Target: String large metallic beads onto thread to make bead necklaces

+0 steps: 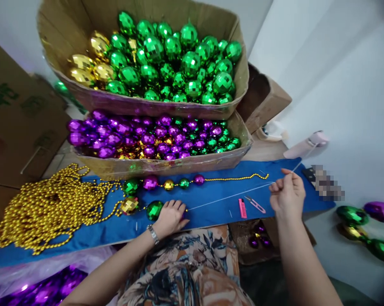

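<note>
My left hand (171, 219), with a watch at the wrist, closes over a mostly covered purple ball bead, next to a shiny green ball (154, 210) and a gold faceted ball (130, 205). From under it a thin white string (230, 196) runs taut to the right. My right hand (287, 191) is raised with its fingers pinched on that string, which continues up toward a pale pink cylinder (306, 144). Behind the hands lies a strand of purple, gold and green balls (169, 184) ending in small gold beads. Pink thread snips (255, 205) and a pink lighter-like piece (242, 208) lie between the hands.
A blue cloth (211, 212) covers the work surface. Gold bead chains (58, 204) are heaped at left. Cardboard boxes hold green and gold balls (153, 49) and, nearer, purple and green ones (147, 138). More balls (353, 216) hang at far right.
</note>
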A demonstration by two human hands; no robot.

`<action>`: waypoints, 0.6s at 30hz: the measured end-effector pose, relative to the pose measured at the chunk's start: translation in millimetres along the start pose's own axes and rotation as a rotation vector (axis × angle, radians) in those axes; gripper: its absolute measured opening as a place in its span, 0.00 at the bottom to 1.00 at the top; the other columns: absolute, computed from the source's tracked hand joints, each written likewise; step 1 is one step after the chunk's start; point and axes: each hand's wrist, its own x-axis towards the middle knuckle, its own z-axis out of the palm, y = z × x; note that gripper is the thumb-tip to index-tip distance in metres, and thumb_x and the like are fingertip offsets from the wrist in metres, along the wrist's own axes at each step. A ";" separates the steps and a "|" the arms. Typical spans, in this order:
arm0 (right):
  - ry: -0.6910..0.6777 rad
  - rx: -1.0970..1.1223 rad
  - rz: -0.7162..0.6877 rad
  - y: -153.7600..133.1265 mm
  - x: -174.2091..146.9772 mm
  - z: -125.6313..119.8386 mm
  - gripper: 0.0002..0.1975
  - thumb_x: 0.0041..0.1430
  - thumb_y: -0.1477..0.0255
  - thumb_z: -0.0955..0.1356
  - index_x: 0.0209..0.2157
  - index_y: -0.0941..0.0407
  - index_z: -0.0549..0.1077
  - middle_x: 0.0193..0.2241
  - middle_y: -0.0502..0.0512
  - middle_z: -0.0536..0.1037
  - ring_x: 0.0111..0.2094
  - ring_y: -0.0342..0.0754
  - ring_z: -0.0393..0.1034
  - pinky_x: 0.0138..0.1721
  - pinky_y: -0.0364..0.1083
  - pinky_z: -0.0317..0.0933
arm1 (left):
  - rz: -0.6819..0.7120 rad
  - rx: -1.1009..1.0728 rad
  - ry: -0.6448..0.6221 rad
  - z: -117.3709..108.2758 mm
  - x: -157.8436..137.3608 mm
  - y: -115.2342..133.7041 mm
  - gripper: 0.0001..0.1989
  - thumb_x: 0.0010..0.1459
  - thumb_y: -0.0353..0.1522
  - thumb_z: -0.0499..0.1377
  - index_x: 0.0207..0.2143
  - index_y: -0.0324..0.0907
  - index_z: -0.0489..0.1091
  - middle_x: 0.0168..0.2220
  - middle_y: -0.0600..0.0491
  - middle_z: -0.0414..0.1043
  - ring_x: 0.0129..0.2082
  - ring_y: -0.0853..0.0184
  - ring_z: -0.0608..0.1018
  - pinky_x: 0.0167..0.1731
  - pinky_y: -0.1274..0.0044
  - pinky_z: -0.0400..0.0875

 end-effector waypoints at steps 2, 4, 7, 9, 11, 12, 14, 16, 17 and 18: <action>0.053 -0.010 -0.022 8.3 11.6 -10.6 0.14 0.54 0.61 0.71 0.36 0.56 0.69 0.16 0.39 0.56 0.16 0.35 0.49 0.17 0.36 0.48 | -0.059 0.023 0.002 1.2 -6.3 -7.9 0.23 0.56 0.45 0.58 0.49 0.40 0.67 0.47 0.42 0.69 0.45 0.53 0.70 0.44 0.63 0.66; 0.090 -0.029 -0.027 14.7 21.4 -19.8 0.13 0.55 0.62 0.70 0.35 0.56 0.68 0.15 0.39 0.55 0.15 0.35 0.48 0.17 0.37 0.47 | -0.111 0.041 0.013 1.2 -11.0 -17.0 0.23 0.57 0.44 0.57 0.50 0.39 0.67 0.47 0.42 0.69 0.45 0.53 0.70 0.43 0.64 0.67; 0.160 -0.054 -0.002 20.7 33.7 -32.7 0.09 0.58 0.65 0.68 0.34 0.56 0.68 0.13 0.39 0.55 0.14 0.36 0.48 0.16 0.39 0.45 | -0.159 0.061 0.035 -1.8 -14.5 -31.5 0.23 0.58 0.43 0.57 0.51 0.38 0.66 0.49 0.41 0.68 0.47 0.52 0.69 0.42 0.65 0.68; 0.229 -0.065 0.028 22.6 39.4 -40.2 0.06 0.59 0.67 0.66 0.34 0.55 0.67 0.13 0.39 0.56 0.14 0.36 0.48 0.17 0.40 0.45 | -0.172 0.073 0.044 -4.0 -15.6 -40.1 0.23 0.58 0.42 0.57 0.52 0.38 0.65 0.51 0.41 0.68 0.48 0.52 0.69 0.42 0.65 0.69; 0.263 -0.074 0.036 23.1 41.6 -44.5 0.05 0.60 0.67 0.65 0.34 0.54 0.67 0.13 0.40 0.56 0.14 0.36 0.48 0.17 0.41 0.45 | -0.176 0.077 0.054 -4.9 -16.2 -46.5 0.24 0.57 0.42 0.58 0.53 0.39 0.65 0.51 0.41 0.68 0.49 0.52 0.69 0.43 0.65 0.69; 0.255 -0.078 0.026 23.0 41.2 -44.7 0.06 0.60 0.67 0.65 0.35 0.54 0.68 0.13 0.40 0.57 0.14 0.36 0.49 0.17 0.41 0.46 | -0.175 0.076 0.063 -5.1 -16.4 -48.8 0.24 0.57 0.43 0.59 0.53 0.40 0.65 0.52 0.41 0.68 0.49 0.52 0.69 0.43 0.65 0.69; 0.211 -0.081 -0.008 22.5 37.7 -40.6 0.08 0.58 0.66 0.67 0.36 0.55 0.69 0.14 0.41 0.58 0.15 0.36 0.50 0.18 0.40 0.47 | -0.163 0.065 0.097 -6.9 -15.6 -51.2 0.27 0.55 0.45 0.59 0.53 0.40 0.66 0.52 0.41 0.67 0.50 0.51 0.69 0.44 0.63 0.69; 0.169 -0.079 -0.044 22.0 31.5 -31.5 0.12 0.56 0.63 0.69 0.37 0.56 0.69 0.15 0.40 0.58 0.16 0.36 0.51 0.18 0.39 0.48 | -0.118 0.025 0.163 -14.3 -12.6 -50.7 0.27 0.55 0.47 0.59 0.52 0.40 0.67 0.52 0.41 0.68 0.51 0.51 0.69 0.45 0.63 0.69; 0.149 -0.081 -0.056 21.8 27.6 -25.8 0.14 0.55 0.61 0.70 0.37 0.56 0.69 0.15 0.40 0.58 0.16 0.36 0.51 0.18 0.38 0.49 | -0.083 -0.015 0.210 -21.4 -9.9 -49.7 0.26 0.55 0.47 0.59 0.51 0.41 0.67 0.51 0.41 0.69 0.50 0.52 0.71 0.45 0.64 0.70; 0.126 -0.092 -0.065 21.7 23.1 -19.8 0.15 0.54 0.60 0.70 0.37 0.56 0.69 0.16 0.40 0.59 0.17 0.36 0.52 0.18 0.38 0.50 | -0.042 -0.069 0.267 -31.0 -6.3 -48.2 0.23 0.57 0.45 0.58 0.49 0.41 0.68 0.49 0.42 0.71 0.48 0.54 0.72 0.44 0.66 0.70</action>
